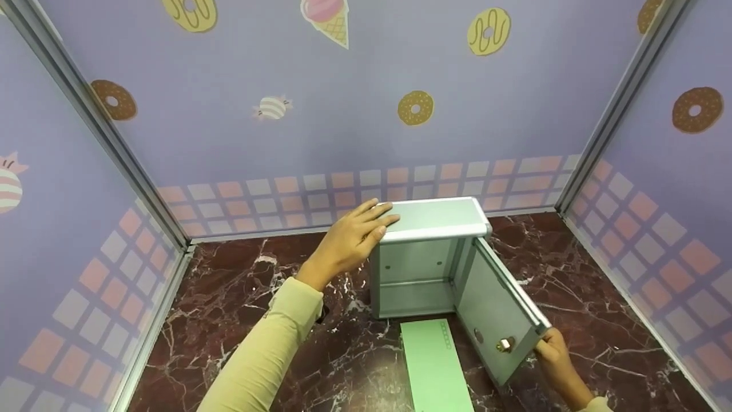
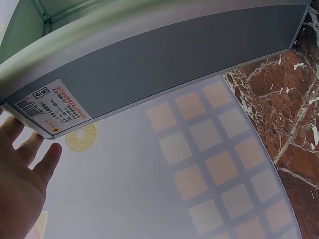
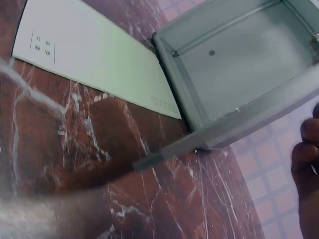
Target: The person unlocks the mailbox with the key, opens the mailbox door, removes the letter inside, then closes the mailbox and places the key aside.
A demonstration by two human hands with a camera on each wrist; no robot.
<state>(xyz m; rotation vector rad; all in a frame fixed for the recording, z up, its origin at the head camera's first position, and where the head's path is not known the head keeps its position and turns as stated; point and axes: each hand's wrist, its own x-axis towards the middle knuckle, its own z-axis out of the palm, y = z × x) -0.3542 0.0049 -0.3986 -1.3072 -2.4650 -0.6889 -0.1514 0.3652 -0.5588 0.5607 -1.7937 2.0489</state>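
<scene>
At 9 o'clock, a purple wall (image 1: 57,143) is printed with pink and white squares (image 1: 94,274) near its foot. A pale sleeve (image 1: 257,355) rises from 7 o'clock to the left hand (image 1: 346,240), its fingers (image 1: 372,213) extended, grasping nothing, and resting on top of a grey box (image 1: 434,217) at that box's 10 o'clock corner. The box stands upright on a dark red marbled bench (image 1: 229,286), between 4 and 5 o'clock from the head view's centre. The left wrist view shows a barcode label (image 2: 54,107) on 1 side of it. Just in front, at the box's 6 o'clock, a green envelope (image 1: 437,366) lies flat on the bench. The box's door (image 1: 486,292) stands open toward 4 o'clock, with a brass-coloured lock (image 1: 505,344) on its inner face. At the door's free end, the right hand (image 1: 555,355) grips the edge with curled fingers. At 3 o'clock stands a 2nd patterned wall (image 1: 675,177).
</scene>
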